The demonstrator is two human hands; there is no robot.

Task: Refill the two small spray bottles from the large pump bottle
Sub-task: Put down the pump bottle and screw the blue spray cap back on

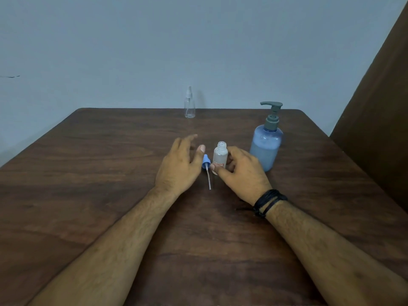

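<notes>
A small frosted spray bottle stands upright and uncapped at the table's middle. My right hand holds it, thumb at the front and fingers curled round its right side. Its blue spray cap with a long dip tube lies on the table just left of the bottle. My left hand hovers beside the cap with fingers spread and relaxed, holding nothing. The large blue pump bottle with a grey pump stands to the right, partly filled. A second clear spray bottle, capped, stands at the far edge.
The dark wooden table meets a pale blue wall at its far edge. A brown panel rises at the right. A black cord bracelet circles my right wrist.
</notes>
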